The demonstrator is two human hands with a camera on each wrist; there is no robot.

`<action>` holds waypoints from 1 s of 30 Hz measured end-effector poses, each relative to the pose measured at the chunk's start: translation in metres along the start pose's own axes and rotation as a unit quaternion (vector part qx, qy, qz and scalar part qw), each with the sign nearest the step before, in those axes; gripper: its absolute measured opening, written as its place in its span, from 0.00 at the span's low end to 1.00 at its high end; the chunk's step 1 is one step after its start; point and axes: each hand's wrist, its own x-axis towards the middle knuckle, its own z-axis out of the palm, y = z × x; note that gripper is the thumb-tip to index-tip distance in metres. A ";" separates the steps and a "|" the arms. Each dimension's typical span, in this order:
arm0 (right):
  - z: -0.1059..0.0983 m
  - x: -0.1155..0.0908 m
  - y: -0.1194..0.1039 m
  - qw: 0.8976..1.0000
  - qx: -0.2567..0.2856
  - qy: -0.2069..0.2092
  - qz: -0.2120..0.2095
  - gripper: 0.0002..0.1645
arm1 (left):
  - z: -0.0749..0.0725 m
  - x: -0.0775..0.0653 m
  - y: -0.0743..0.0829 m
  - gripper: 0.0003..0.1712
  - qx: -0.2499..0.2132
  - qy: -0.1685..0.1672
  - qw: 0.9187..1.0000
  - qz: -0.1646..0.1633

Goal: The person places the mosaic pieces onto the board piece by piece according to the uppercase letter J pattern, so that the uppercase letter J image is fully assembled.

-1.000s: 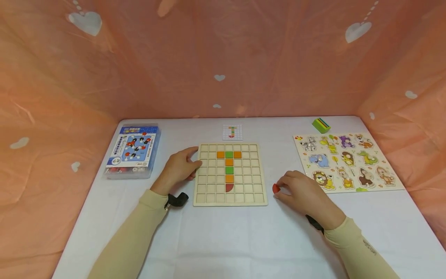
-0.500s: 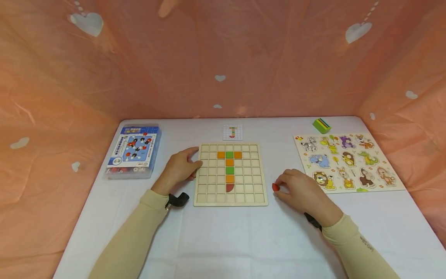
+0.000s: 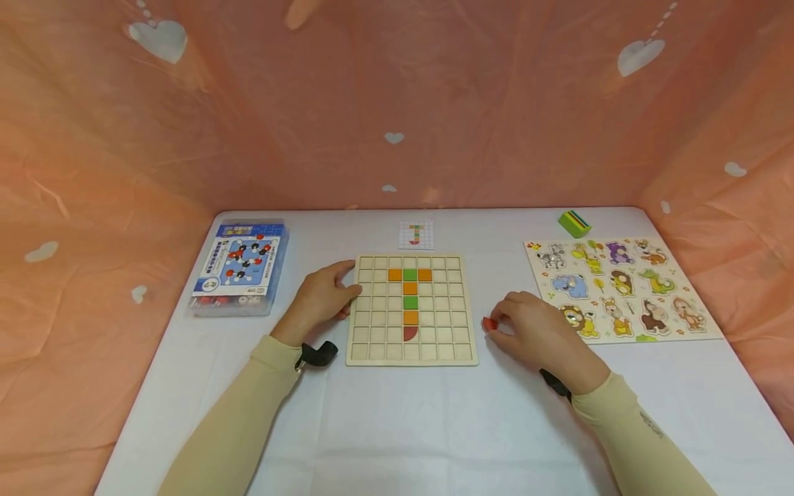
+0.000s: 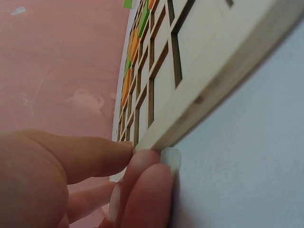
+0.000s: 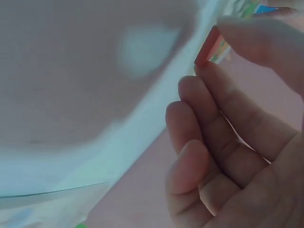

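Observation:
A square wooden grid board [image 3: 444, 300] lies at the middle of the table. Orange and green square tiles [image 3: 411, 303] form a T in its cells, with a red quarter-round tile [image 3: 411, 334] at the foot. My left hand [image 3: 318, 300] grips the board's left edge; in the left wrist view the thumb [image 4: 102, 154] meets its rim and fingertips bear on its side. To the right of the board, my right hand [image 3: 542, 337] pinches another red tile [image 3: 490, 324] between thumb and index finger. The right wrist view shows this tile [image 5: 207, 47] nearly edge-on, the other fingers curled below.
Behind the board lies a small pattern card [image 3: 404, 235] with a J-like coloured figure. A plastic case with a molecule picture [image 3: 238, 269] stands at left. On the right are an animal puzzle board [image 3: 589, 286] and a green striped block [image 3: 575, 224].
My right hand has shifted slightly away from me, and the pinched red tile has turned between the fingertips. My left hand keeps its hold on the board's edge.

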 end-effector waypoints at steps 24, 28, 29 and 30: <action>0.033 0.064 -0.111 0.990 0.067 -0.013 -0.126 0.12 | -0.001 -0.002 0.002 0.40 0.006 -0.001 1.000 0.002; 0.037 0.064 -0.113 0.989 0.070 -0.010 -0.129 0.10 | -0.002 -0.002 0.002 0.40 0.000 -0.003 1.000 0.000; 0.038 0.064 -0.113 0.989 0.070 -0.009 -0.129 0.10 | -0.002 -0.002 0.002 0.40 0.000 -0.003 1.000 0.001; 0.038 0.065 -0.113 0.989 0.068 -0.007 -0.129 0.11 | -0.002 -0.002 0.002 0.40 0.000 -0.003 1.000 0.004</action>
